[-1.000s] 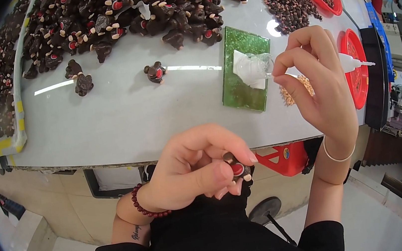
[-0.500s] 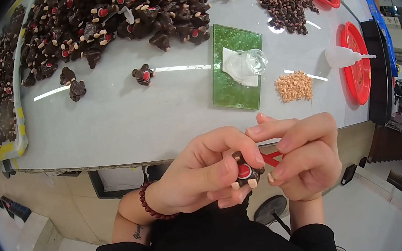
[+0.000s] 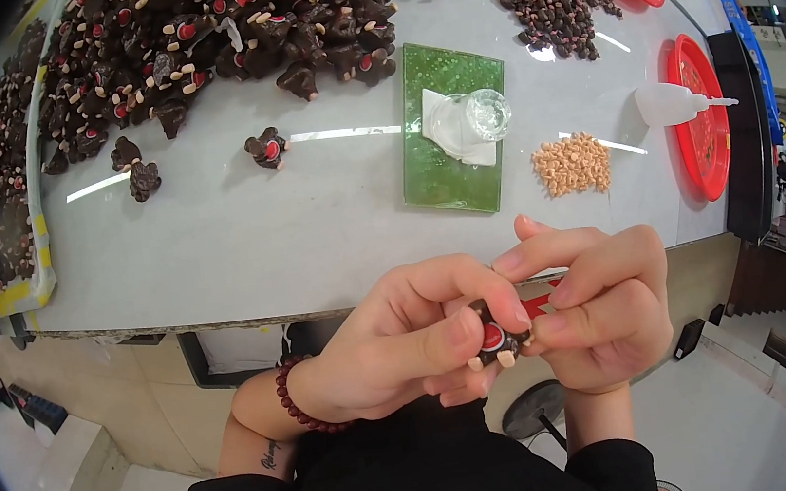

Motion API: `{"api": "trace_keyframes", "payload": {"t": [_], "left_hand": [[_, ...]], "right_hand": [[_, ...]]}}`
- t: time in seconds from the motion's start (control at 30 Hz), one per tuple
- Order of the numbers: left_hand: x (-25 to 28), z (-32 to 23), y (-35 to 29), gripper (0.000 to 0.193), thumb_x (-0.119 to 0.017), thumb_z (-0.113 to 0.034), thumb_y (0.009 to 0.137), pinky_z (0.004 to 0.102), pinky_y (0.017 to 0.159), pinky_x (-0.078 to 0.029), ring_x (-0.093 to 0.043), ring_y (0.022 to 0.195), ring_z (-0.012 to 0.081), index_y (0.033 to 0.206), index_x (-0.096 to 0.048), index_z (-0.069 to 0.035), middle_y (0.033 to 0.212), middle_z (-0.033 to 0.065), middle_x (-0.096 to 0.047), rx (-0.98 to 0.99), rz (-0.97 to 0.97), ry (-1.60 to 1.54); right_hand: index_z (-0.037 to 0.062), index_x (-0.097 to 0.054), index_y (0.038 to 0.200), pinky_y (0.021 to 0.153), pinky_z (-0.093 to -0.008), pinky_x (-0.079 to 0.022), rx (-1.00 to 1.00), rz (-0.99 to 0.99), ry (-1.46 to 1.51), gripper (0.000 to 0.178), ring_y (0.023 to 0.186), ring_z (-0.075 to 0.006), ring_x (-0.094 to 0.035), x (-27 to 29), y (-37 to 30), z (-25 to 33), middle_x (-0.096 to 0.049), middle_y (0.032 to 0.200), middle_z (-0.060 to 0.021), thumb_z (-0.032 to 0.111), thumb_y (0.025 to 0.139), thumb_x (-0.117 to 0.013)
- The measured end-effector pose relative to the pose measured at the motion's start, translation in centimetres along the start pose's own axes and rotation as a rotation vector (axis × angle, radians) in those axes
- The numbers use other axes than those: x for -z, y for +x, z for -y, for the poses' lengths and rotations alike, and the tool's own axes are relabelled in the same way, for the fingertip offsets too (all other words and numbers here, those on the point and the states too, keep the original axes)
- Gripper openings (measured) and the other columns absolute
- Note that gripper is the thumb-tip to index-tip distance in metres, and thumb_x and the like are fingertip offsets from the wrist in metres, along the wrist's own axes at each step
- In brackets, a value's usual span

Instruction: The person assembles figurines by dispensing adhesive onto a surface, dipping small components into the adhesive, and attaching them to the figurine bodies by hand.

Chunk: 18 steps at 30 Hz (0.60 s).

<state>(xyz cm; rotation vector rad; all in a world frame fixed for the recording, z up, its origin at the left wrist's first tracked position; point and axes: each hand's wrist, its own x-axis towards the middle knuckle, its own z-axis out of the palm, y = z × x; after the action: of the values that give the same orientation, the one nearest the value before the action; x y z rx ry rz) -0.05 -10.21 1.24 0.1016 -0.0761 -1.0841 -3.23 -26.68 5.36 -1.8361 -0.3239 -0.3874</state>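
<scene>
Between the thumb and fingers of my left hand [image 3: 405,342] is a small dark brown figurine [image 3: 493,336], with a red round patch on its front and two pale beige feet pointing down. My right hand [image 3: 612,307] pinches a tiny beige piece [image 3: 526,338] against the figurine's right side; fingertips mostly cover it. Both hands are above the lap, just off the table's near edge. Beyond them, a heap of similar loose beige pieces [image 3: 572,165] lies on the table.
A green board [image 3: 453,189] carries a clear little cup [image 3: 487,116] on white tissue. Many finished-looking figurines [image 3: 289,37] pile up at the far left, several lying apart. Dark small parts [image 3: 545,1], a white squeeze bottle [image 3: 665,104] and red trays [image 3: 705,168] are to the right.
The right hand's fingertips have closed in on the figurine, bringing the beige piece up to its side. The figurine has shifted slightly right with my left hand.
</scene>
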Motion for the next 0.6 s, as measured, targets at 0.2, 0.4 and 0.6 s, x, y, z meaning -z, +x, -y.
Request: {"api": "trace_keyframes", "payload": {"t": [0.2, 0.4, 0.6], "left_hand": [[0.2, 0.0, 0.0, 0.025, -0.052, -0.023, 0.095, 0.0206, 0.048, -0.033, -0.040, 0.052, 0.0057, 0.110, -0.054, -0.002, 0.070, 0.0029, -0.054, 0.018, -0.049, -0.035], [0.2, -0.5, 0.5, 0.024, -0.049, -0.025, 0.096, 0.0186, 0.046, -0.032, -0.036, 0.052, 0.0050, 0.106, -0.052, -0.004, 0.072, 0.0034, -0.052, 0.088, -0.032, -0.069], [1.3, -0.7, 0.0, 0.025, -0.047, -0.028, 0.096, 0.0159, 0.044, -0.032, -0.034, 0.054, 0.0038, 0.106, -0.050, -0.006, 0.073, 0.0050, -0.051, 0.060, 0.037, -0.094]], "right_hand": [[0.0049, -0.063, 0.077, 0.088, -0.0437, -0.052, -0.055, 0.019, -0.041, 0.021, 0.087, -0.0300, -0.066, 0.2, 0.3, -0.1, -0.052, 0.079, -0.0055, -0.007, 0.065, -0.076], [0.0014, -0.064, 0.079, 0.073, -0.0344, -0.053, -0.112, 0.235, 0.072, 0.016, 0.079, -0.0235, -0.064, 3.4, 2.6, -0.7, -0.060, 0.081, -0.0094, -0.005, 0.067, -0.072], [-0.0021, -0.063, 0.089, 0.066, -0.0279, -0.047, 0.011, 0.132, -0.740, 0.011, 0.074, -0.0188, -0.059, 7.8, 7.7, -6.0, -0.063, 0.083, -0.0090, -0.002, 0.078, -0.061]]}}
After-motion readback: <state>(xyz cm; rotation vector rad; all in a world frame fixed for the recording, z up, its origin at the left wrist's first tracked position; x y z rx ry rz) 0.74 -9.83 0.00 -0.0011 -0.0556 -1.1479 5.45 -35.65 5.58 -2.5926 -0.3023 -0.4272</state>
